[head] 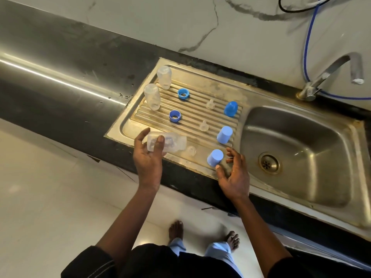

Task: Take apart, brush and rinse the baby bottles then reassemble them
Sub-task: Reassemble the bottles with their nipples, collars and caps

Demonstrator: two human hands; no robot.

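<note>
Bottles number three, all clear plastic. The far bottle (164, 77) and the near bottle (152, 96) stand upside down, just beside each other, at the far left corner of the ribbed steel drainboard (210, 85). The third bottle (169, 145) lies on its side in the left grip (148, 159), with the thumb across its wall and the fingers curled round its base. Its mouth points right towards one clear nipple (190, 151).

Nipples also number three. The second nipple (204, 125) and the third nipple (210, 103) stand apart on the ribs.

Two blue collar rings show: the far ring (183, 94) and the near ring (175, 116).

Three caps stand in a row along the drainboard's right side: a dark blue cap (230, 108), a pale blue cap (224, 134) and the nearest pale cap (214, 157).

The right grip (234, 175) holds nothing, its fingers spread and relaxed. Its thumb tip is just beside the nearest pale cap's base; contact cannot be told.

The drainboard is set into a dark bench (70, 67), with the sink basin (301, 137) and a tap (329, 73) to the right.
</note>
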